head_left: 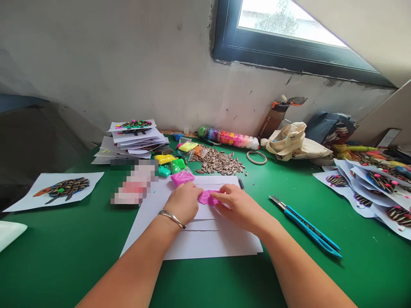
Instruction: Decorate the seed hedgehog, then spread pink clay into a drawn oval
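Note:
On the stacked white paper (208, 237) lies a thin, flattened patch of pink modelling clay (205, 197). My left hand (185, 200), with a silver bangle at the wrist, is closed, its fingers curled and its thumb side at the clay's left edge. From the right, my right hand (239, 206) reaches over the clay with fingers apart, the index fingertip pressing on its surface. Just beyond my left hand rests a bag of pink clay (182, 176). The tip of a black pen (241, 184) shows behind my right hand.
A blue utility knife (308, 229), blade exposed, lies right of the paper. Behind are sunflower seeds (220, 162), a tape roll (256, 157), and bagged yellow clay (165, 159). Seed-decorated pictures lie left (69, 190) and right (379, 184). A brown bottle (272, 117) leans by the wall.

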A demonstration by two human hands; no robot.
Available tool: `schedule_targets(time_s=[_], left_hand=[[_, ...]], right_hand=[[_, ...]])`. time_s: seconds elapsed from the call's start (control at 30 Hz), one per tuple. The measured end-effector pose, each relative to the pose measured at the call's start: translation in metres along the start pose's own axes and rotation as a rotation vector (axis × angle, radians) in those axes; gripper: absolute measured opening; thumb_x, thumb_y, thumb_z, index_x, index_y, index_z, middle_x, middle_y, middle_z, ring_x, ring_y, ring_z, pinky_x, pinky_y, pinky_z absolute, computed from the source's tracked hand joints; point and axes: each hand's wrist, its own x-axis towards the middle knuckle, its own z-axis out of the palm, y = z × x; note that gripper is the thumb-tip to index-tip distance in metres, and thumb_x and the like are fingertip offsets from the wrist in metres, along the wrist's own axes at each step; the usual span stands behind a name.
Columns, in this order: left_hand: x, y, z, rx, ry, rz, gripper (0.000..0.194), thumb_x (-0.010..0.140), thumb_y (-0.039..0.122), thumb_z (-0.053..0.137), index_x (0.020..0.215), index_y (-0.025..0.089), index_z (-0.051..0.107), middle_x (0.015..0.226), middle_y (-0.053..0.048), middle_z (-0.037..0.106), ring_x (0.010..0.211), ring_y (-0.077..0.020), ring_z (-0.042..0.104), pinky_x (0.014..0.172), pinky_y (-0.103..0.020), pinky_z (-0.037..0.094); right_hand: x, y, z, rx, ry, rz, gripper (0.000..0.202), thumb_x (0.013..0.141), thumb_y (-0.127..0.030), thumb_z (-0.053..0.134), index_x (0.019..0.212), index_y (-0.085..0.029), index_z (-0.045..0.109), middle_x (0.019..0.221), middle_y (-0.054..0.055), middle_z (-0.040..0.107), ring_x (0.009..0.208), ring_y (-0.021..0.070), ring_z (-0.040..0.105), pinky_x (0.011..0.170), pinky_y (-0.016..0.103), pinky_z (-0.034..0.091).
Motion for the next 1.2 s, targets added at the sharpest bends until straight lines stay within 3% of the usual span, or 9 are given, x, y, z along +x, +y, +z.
schedule_targets(time_s=[0.17,0.4,0.8,1.0,1.2], left_hand=[[0.0,0.0005,0.0008,0.005,0.002,0.005,0.03,0.079,0.006,0.043,0.086,0.021,0.068,0.089,-0.008,0.061,0.087,-0.0216,0.056,0.072,-0.029,0.043],[0.0004,-0.001,0.0022,0.01,0.004,0.014,0.033,0.079,0.006,0.043,0.092,0.022,0.068,0.091,-0.008,0.061,0.089,-0.021,0.056,0.074,-0.029,0.043],[-0.0002,0.0013,0.0009,0.024,-0.011,0.016,0.033,0.077,0.006,0.043,0.092,0.022,0.068,0.092,-0.008,0.061,0.09,-0.0215,0.056,0.075,-0.03,0.042],[-0.0003,0.0009,-0.0007,0.012,-0.014,0.019,0.032,0.077,0.004,0.043,0.089,0.021,0.068,0.089,-0.007,0.061,0.086,-0.0204,0.056,0.073,-0.029,0.042],[-0.0009,0.0009,-0.0006,0.016,-0.024,0.032,0.031,0.077,0.005,0.044,0.088,0.021,0.068,0.092,-0.008,0.06,0.086,-0.0204,0.055,0.073,-0.029,0.042]], right_hand=[[0.0048,-0.003,0.0025,-0.114,-0.029,0.03,0.022,0.089,-0.036,0.05,0.105,-0.031,0.065,0.092,0.005,0.054,0.083,0.0172,0.048,0.074,0.029,0.039],[0.0052,0.0007,0.0046,-0.09,0.011,0.078,0.028,0.091,-0.039,0.045,0.113,-0.032,0.061,0.092,0.005,0.052,0.083,0.0163,0.049,0.072,0.027,0.038],[0.0081,0.0006,0.0086,-0.209,0.004,0.108,0.026,0.088,-0.042,0.049,0.107,-0.034,0.064,0.096,0.005,0.054,0.084,0.0184,0.048,0.072,0.029,0.035],[0.0056,0.0067,0.0051,-0.103,-0.004,0.104,0.036,0.09,-0.046,0.045,0.122,-0.034,0.055,0.097,0.005,0.054,0.087,0.0185,0.049,0.075,0.029,0.037],[0.0094,0.0031,0.0077,-0.196,-0.009,0.128,0.029,0.089,-0.046,0.046,0.109,-0.033,0.062,0.096,0.005,0.053,0.084,0.0188,0.048,0.073,0.03,0.036]])
